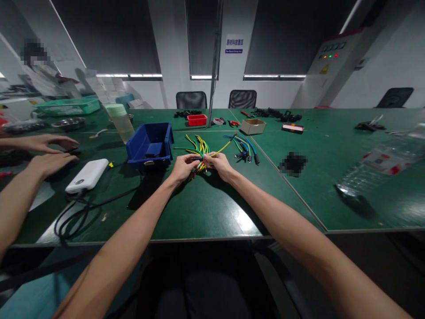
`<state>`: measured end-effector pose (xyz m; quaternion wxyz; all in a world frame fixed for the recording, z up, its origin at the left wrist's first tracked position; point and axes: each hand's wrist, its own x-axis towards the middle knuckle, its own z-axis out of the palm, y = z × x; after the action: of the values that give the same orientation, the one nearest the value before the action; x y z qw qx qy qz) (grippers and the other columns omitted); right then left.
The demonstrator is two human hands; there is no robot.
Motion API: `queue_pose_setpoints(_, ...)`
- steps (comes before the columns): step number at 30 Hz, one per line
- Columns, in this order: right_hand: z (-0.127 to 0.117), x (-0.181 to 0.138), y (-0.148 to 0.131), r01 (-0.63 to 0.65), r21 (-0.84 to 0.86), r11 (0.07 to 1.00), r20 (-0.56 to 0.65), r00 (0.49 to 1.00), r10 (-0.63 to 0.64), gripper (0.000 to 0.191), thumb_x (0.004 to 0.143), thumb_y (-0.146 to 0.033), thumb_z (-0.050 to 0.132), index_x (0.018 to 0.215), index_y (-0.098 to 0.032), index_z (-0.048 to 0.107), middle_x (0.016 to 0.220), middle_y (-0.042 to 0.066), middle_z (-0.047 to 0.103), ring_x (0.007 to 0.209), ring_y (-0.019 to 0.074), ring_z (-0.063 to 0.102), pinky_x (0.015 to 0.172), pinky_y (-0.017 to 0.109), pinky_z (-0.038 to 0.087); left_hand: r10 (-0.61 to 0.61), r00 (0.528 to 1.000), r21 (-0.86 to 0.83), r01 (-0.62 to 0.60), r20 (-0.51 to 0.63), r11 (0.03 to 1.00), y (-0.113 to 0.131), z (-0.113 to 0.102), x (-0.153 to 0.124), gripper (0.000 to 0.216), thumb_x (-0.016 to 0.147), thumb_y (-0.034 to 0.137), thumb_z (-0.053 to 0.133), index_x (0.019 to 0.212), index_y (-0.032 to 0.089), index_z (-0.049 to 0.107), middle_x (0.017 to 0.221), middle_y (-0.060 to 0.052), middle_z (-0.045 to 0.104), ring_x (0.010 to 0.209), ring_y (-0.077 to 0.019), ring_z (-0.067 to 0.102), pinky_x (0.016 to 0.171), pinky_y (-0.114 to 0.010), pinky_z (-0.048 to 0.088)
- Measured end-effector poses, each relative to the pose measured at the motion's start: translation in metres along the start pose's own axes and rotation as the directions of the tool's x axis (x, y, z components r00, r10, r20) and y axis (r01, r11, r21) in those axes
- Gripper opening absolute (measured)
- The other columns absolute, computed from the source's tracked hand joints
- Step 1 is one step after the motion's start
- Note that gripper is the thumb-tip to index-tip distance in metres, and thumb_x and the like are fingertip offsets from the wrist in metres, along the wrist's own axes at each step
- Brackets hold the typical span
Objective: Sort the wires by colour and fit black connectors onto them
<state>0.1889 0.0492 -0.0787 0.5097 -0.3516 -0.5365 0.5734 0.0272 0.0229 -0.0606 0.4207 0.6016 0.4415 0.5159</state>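
My left hand (182, 168) and my right hand (219, 165) meet over the green table (206, 212), both closed on a bundle of short coloured wires (198, 148). The yellow and green wire ends fan out away from me beyond my fingers; red ends show under my hands. One yellow wire runs right toward a second loose bunch of blue and green wires (244, 147) with black plugs, lying just beyond my right hand. A blue plastic bin (151, 144) stands right beside my left hand.
A white power bank (88, 175) with a black cable (76, 215) lies at left. Another person's two hands (49, 153) rest at the far left. A clear bottle (378, 166) lies on the right; a cardboard box (253, 126), a red tray (197, 119) and a green-capped jar (121, 122) stand further back.
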Motion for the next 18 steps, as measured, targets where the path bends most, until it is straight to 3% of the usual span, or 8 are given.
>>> queue_pose_setpoints(18, 0.0023, -0.0027, -0.0047, -0.030, -0.002, 1.000, -0.013, 0.999, 0.030, 0.036, 0.064, -0.046, 0.075, 0.077, -0.016, 0.062, 0.068, 0.001, 0.062, 0.063, 0.0110, 0.057, 0.059, 0.022, 0.045, -0.005, 1.000, 0.009, 0.005, -0.012, 1.000, 0.0010, -0.0003, -0.0008, 0.032, 0.063, 0.035, 0.074, 0.086, 0.013, 0.072, 0.072, -0.003, 0.068, 0.058, -0.0115, 0.054, 0.057, -0.024, 0.042)
